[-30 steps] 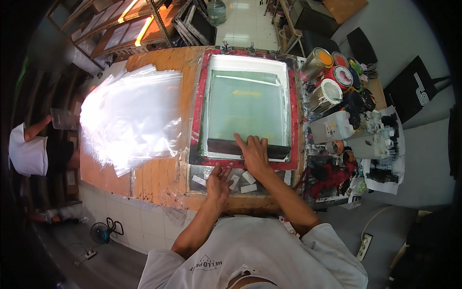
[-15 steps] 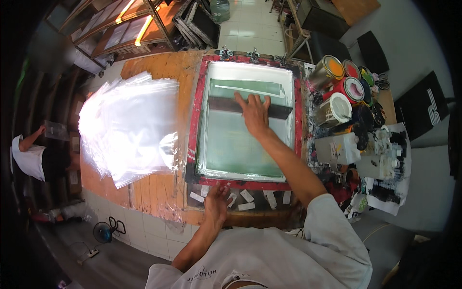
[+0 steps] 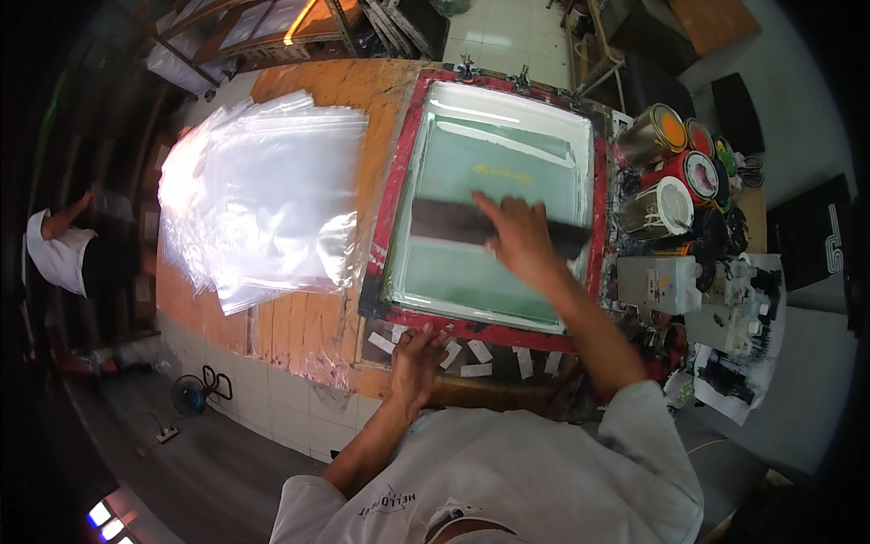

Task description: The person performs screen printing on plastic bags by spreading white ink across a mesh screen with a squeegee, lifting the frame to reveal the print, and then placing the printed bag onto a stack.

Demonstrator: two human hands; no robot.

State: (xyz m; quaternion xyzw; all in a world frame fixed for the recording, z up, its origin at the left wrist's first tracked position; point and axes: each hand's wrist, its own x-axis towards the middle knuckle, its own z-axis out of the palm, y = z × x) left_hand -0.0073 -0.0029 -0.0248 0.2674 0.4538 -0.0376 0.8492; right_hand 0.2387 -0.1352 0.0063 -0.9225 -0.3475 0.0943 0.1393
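A screen printing frame (image 3: 594, 227) with red edges and pale green mesh lies on the table in front of me. My right hand (image 3: 526, 238) is closed on a dark, bar-shaped squeegee (image 3: 444, 220) lying across the mesh; motion blurs both a little. A streak of white ink (image 3: 494, 140) runs along the far part of the mesh, and a faint yellow design shows above the squeegee. At the frame's near edge, my left hand (image 3: 417, 358) rests with bent, slightly parted fingers, its tips touching the red border. I see nothing held in it.
Clear plastic bags (image 3: 281, 199) are heaped on the wooden table (image 3: 304, 322) at left. Paint cans (image 3: 666, 207) and a white jug (image 3: 660, 283) crowd the right side. Small white strips (image 3: 476, 370) lie before the frame. Clamps (image 3: 521, 80) hold its far edge. Another person (image 3: 63, 240) stands far left.
My right hand has drawn the squeegee toward me over the mesh, uncovering the yellow design. My left hand's fingers have come up against the frame's near edge. The whole view has shifted.
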